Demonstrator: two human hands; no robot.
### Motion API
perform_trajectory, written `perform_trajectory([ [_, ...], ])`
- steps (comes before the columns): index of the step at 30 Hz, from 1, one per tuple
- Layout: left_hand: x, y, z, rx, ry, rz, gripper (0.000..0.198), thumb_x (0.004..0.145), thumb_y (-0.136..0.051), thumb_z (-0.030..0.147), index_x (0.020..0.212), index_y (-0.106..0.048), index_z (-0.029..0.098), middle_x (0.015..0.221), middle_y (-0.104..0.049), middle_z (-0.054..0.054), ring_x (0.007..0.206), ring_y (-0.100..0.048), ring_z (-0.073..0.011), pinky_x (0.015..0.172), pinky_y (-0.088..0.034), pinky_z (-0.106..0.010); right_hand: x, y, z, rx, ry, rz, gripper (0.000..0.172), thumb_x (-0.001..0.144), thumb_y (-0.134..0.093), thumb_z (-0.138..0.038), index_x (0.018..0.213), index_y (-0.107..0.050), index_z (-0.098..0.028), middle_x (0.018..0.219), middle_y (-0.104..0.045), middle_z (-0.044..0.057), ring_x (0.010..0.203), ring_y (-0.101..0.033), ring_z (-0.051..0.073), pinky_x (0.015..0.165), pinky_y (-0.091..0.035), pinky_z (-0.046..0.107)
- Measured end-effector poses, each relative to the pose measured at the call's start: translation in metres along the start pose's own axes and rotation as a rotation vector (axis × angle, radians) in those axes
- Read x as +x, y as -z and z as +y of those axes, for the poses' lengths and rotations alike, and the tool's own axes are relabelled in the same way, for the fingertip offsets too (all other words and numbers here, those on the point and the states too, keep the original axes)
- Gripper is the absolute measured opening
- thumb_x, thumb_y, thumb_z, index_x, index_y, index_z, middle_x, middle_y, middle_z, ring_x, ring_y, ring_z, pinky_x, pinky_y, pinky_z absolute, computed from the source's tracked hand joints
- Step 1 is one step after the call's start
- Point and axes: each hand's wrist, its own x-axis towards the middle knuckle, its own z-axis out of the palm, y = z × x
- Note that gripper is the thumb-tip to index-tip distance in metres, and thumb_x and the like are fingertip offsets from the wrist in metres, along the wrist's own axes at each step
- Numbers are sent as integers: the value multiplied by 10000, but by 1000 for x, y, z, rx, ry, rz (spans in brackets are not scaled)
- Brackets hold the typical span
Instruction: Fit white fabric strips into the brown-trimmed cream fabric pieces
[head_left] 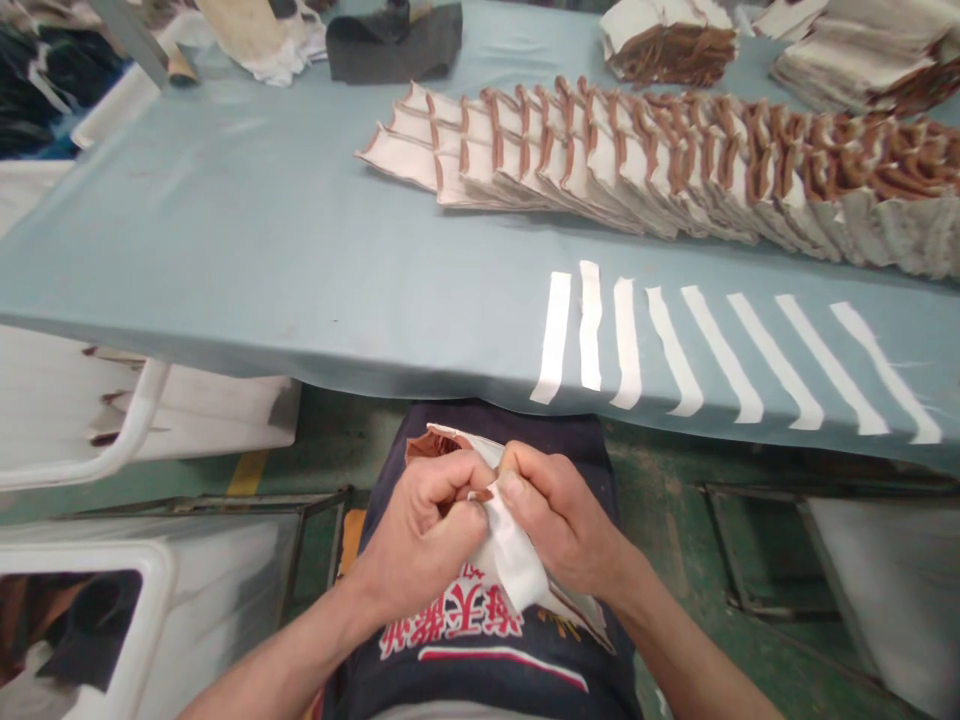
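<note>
Above my lap, both hands pinch a white and brown fabric piece with a white strip hanging from it. My left hand is closed, thumb against the curled forefinger, at the edge of the piece. Right beside it, my right hand presses its thumb on the top of the strip and the cloth. Part of the fabric piece lies hidden behind my fingers. Several more white strips are laid side by side along the table's front edge.
On the blue-green table, a long overlapping row of brown-edged fabric pieces runs to the right. Behind it are fabric stacks and black cloth. White bins stand at left; a metal frame is at right.
</note>
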Motion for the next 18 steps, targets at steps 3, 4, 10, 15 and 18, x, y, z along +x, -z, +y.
perform_trajectory([
  [3, 4, 8, 10, -3, -29, -44, 155, 744, -506, 227, 598, -459, 203, 540, -364, 56, 502, -311, -97, 477, -268, -236, 6, 3, -8, -121, 85, 28, 304, 1016, -432, -335, 731, -391, -237, 609, -433, -70, 525, -384, 99, 524, -275, 251],
  [4, 6, 12, 14, 18, -58, -46, 149, 747, -509, 222, 604, -474, 200, 543, -386, 53, 503, -326, -98, 480, -280, -234, 8, 3, -11, -155, 115, 51, 295, 1014, -429, -333, 737, -398, -239, 608, -453, -66, 517, -395, 101, 517, -278, 252],
  [10, 7, 38, 40, 214, -139, -55, 162, 779, -514, 214, 668, -624, 173, 628, -545, 7, 597, -479, -132, 547, -368, -230, 21, 9, -30, -248, 213, 259, 201, 994, -466, -262, 816, -551, -225, 656, -630, -29, 545, -566, 120, 549, -418, 244],
  [15, 1, 47, 56, 211, -89, -113, 159, 792, -549, 214, 723, -685, 168, 676, -619, -9, 615, -518, -141, 567, -413, -230, 28, 17, -52, -221, 425, 196, 305, 890, -645, -281, 1183, -595, -211, 1140, -758, 76, 1036, -723, 202, 893, -562, 317],
  [18, -4, 47, 61, 212, -94, -136, 146, 795, -561, 202, 732, -686, 163, 723, -659, -28, 663, -555, -157, 602, -446, -239, 37, 21, -63, -293, 565, 8, 405, 883, -703, -328, 1249, -574, -211, 1203, -745, 82, 1116, -700, 215, 1086, -471, 395],
])
